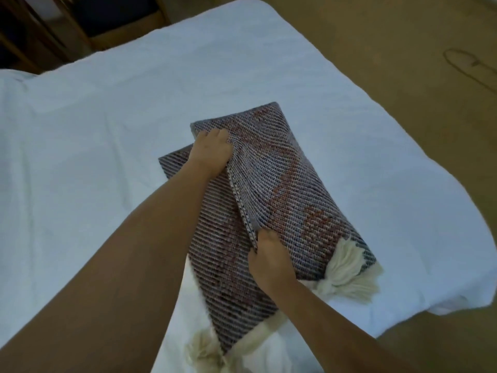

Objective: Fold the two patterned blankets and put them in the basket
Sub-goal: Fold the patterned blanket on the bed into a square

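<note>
On the white bed (107, 130) lies the patterned blanket (295, 189), half folded, with cream tassels (347, 267) at its near end. Both arms stretch forward — the left hand (212, 152) grips the top layer's edge at the far end, and the right hand (266, 262) grips the same edge nearer, fingers curled into the cloth.

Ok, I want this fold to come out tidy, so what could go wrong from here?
The blanket flap gripped by the left hand and right hand sits skewed over the layer beneath, so flattening it now would likely set a crooked fold. The cream tassels stick out at the near end and could get trapped inside the next fold.
</note>
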